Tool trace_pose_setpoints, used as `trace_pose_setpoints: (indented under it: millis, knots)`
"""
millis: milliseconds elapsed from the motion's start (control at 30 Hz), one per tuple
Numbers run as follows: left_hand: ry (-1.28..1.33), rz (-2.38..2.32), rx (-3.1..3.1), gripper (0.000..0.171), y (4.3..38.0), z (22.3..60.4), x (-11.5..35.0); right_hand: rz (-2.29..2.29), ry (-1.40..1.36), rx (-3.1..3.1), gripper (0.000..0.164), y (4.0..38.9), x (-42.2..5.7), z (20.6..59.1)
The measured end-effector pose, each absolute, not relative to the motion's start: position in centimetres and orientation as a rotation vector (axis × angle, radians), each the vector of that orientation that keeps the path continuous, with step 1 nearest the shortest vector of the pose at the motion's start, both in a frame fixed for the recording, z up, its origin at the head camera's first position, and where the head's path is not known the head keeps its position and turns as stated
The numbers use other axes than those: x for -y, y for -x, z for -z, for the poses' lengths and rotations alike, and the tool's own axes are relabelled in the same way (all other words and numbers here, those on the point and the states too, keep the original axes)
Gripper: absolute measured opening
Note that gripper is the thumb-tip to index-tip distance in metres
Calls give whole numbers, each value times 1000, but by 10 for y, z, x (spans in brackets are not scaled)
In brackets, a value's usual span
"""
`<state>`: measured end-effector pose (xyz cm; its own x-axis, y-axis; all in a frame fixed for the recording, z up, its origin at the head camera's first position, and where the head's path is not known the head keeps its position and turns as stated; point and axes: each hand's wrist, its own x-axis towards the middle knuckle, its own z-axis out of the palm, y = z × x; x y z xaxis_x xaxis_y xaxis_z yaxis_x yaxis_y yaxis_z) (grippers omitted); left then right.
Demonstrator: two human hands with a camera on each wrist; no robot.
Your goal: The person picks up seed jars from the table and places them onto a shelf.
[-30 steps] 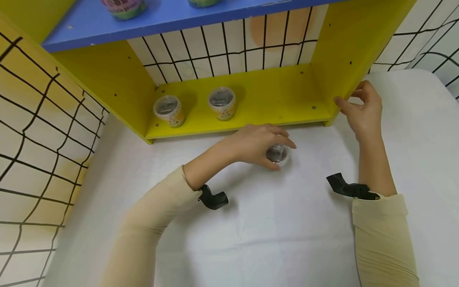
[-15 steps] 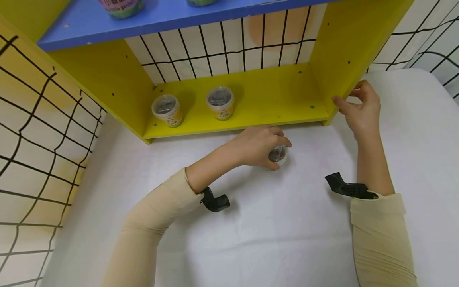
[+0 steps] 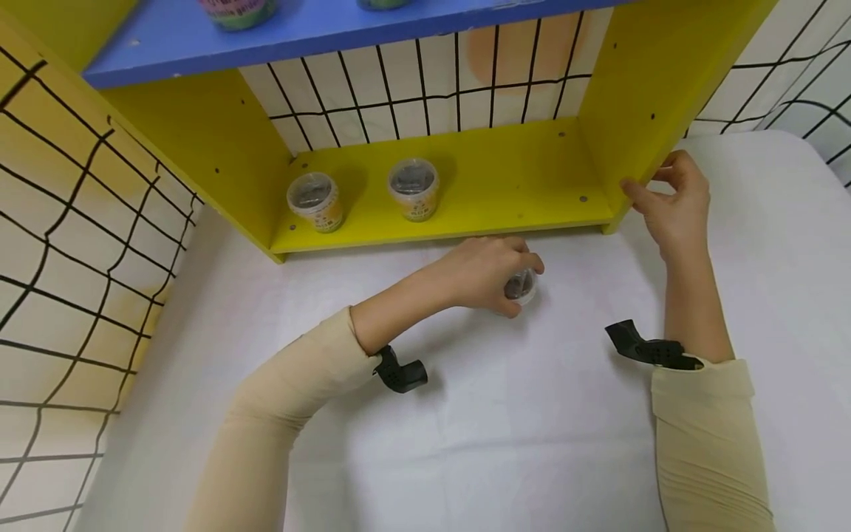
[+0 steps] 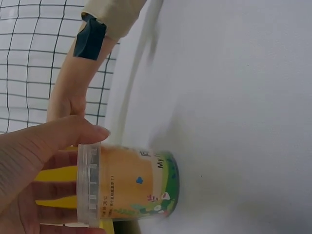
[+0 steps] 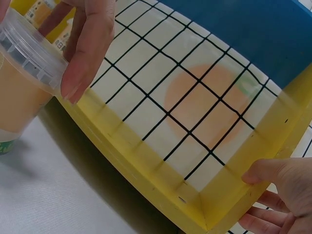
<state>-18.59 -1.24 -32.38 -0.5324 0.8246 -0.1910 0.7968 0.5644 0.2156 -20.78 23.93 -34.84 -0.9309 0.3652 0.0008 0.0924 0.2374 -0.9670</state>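
Observation:
A small lidded plastic cup (image 3: 521,284) stands on the white cloth in front of the shelf, its top partly covered by my left hand (image 3: 487,272). In the left wrist view, the thumb and fingers grip the clear lid rim of this cup (image 4: 136,183), which has an orange label with a green base. Farther right, my right hand (image 3: 677,207) holds the front edge of the shelf unit's yellow side panel (image 3: 654,118). The right wrist view has the thumb of the right hand (image 5: 280,195) on the panel's inner face and the fingers outside.
Two similar cups, a left one (image 3: 315,202) and a middle one (image 3: 414,190), stand on the yellow bottom shelf (image 3: 512,177). Overhead, a blue shelf (image 3: 319,41) bears more containers. Black wire mesh (image 3: 73,244) borders the left side and back.
My left fingers have closed in around the cup's lid, the index finger drawing inward. The right hand keeps its place on the side panel. The head view shifts slightly.

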Motion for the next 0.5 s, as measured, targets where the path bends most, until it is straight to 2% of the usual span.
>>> trace_pose_setpoints:
  millis: [500]
  knots:
    - [-1411, -237, -2471, 51, 198, 273, 23, -1758, 413, 2267, 24, 207, -241, 351]
